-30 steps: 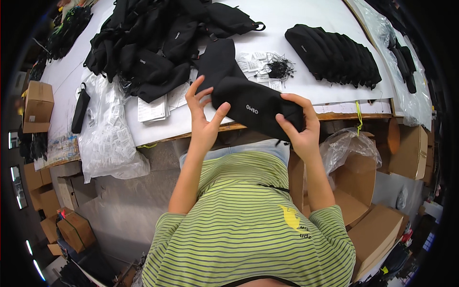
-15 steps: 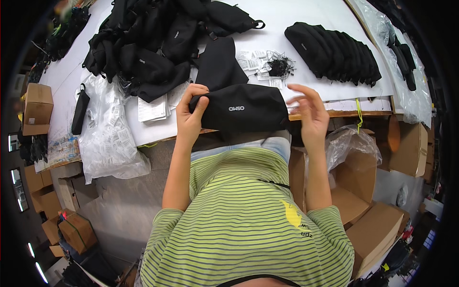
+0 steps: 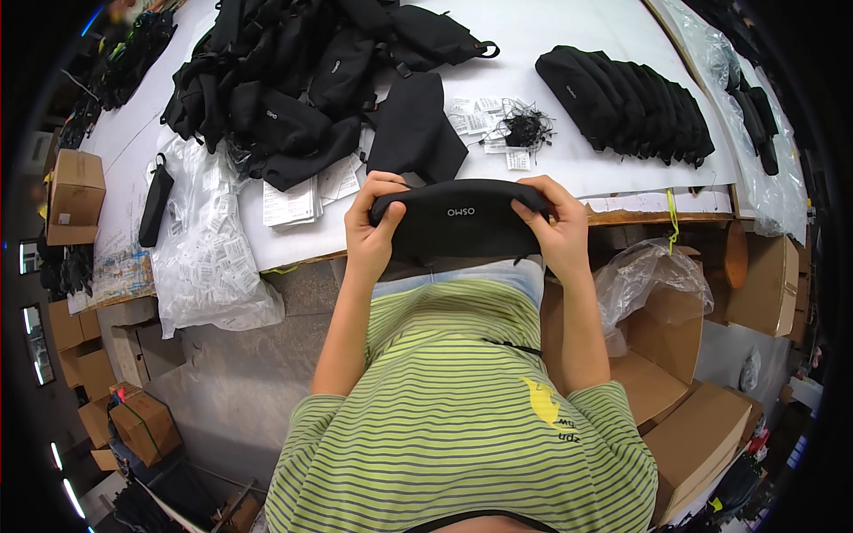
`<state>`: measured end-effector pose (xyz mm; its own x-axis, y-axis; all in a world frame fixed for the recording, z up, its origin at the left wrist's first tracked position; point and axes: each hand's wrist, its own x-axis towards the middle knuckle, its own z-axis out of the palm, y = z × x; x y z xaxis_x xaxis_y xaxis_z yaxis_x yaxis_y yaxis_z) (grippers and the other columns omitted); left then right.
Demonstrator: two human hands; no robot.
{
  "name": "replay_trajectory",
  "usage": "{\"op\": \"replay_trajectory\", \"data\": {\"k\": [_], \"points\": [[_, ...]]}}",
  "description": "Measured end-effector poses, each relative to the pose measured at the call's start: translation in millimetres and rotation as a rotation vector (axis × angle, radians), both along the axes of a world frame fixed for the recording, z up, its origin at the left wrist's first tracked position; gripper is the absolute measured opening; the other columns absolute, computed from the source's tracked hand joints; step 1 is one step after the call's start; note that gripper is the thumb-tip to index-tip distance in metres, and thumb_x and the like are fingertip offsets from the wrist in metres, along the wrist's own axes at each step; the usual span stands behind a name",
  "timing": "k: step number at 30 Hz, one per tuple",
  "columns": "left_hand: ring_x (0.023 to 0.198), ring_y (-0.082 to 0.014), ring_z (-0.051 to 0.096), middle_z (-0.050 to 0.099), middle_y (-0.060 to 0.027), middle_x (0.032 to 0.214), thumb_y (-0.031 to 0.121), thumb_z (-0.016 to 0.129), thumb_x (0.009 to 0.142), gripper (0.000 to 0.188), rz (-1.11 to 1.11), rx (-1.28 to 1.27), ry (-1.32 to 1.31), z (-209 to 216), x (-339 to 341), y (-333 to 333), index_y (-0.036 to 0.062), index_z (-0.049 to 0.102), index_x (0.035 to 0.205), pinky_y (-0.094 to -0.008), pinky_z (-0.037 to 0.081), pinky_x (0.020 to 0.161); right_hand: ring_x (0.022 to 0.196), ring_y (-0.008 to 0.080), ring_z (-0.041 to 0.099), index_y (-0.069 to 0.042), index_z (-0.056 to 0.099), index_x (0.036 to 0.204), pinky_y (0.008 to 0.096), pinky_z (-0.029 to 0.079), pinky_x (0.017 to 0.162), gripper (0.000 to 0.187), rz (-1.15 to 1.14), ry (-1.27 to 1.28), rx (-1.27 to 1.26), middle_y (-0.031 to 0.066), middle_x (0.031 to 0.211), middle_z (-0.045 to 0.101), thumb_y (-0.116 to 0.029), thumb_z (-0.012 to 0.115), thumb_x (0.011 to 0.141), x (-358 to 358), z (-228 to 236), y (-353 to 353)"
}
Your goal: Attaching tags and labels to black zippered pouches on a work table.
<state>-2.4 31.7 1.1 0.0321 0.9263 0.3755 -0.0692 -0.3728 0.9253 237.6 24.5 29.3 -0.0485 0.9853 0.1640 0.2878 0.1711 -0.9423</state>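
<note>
A black fabric pouch (image 3: 458, 226) with a small pale logo hangs between my hands at the table's front edge. My left hand (image 3: 376, 216) pinches its left end, thumb in front and fingers behind. At the opposite end my right hand (image 3: 553, 213) grips the pouch the same way. Just beyond it lies another black bag (image 3: 413, 124) on the white table (image 3: 498, 71). Small white tags (image 3: 480, 115) and a tangle of black strings (image 3: 528, 130) lie close by.
Black bags (image 3: 284, 120) are heaped at the back left, and a row of black pouches (image 3: 626, 107) lies at the right. A clear plastic bag of tags (image 3: 213, 258) hangs over the front edge beside stacked papers (image 3: 291, 202). An open carton (image 3: 657, 355) stands below, right.
My right hand, earlier apart with fingers spread, has closed on the pouch's right end. The logo now reads upright instead of upside down. The whole view has shifted slightly.
</note>
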Motion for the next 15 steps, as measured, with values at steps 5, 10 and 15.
{"op": "replay_trajectory", "data": {"k": [5, 10, 15], "points": [[0.088, -0.0137, 0.050, 0.054, -0.0064, 0.100, 0.023, 0.062, 0.089, 0.023, -0.112, -0.014, 0.002, -3.6, 7.8, 20.1, 0.0014, 0.058, 0.096, -0.0234, 0.037, 0.080, 0.060, 0.0034, 0.041, -0.002, 0.060, 0.096, 0.0182, 0.031, 0.053, 0.017, 0.032, 0.207, -0.137, -0.0037, 0.072, 0.053, -0.011, 0.067, 0.084, 20.7, -5.7, 0.3], [0.095, -0.0163, 0.051, 0.043, -0.0092, 0.122, 0.020, 0.062, 0.088, 0.034, 0.044, -0.079, 0.207, 15.4, 50.1, 56.8, 0.0065, 0.052, 0.117, -0.0286, 0.045, 0.079, 0.066, 0.0062, 0.049, -0.003, 0.059, 0.100, 0.0195, 0.040, 0.058, 0.021, -0.487, -0.005, 0.319, -0.0002, 0.079, 0.057, -0.009, 0.069, 0.083, 60.8, -22.4, 38.2], [0.107, -0.0225, 0.050, 0.042, -0.0144, 0.123, 0.027, 0.063, 0.087, 0.047, -0.290, -0.271, 0.145, 7.1, 127.3, 105.8, 0.0031, 0.045, 0.124, -0.0346, 0.044, 0.089, 0.091, 0.0297, 0.057, -0.006, 0.053, 0.102, 0.0340, 0.047, 0.073, 0.038, -0.546, -0.510, 0.498, 0.0095, 0.099, 0.054, -0.004, 0.073, 0.071, 98.1, -50.1, 113.1]]}}
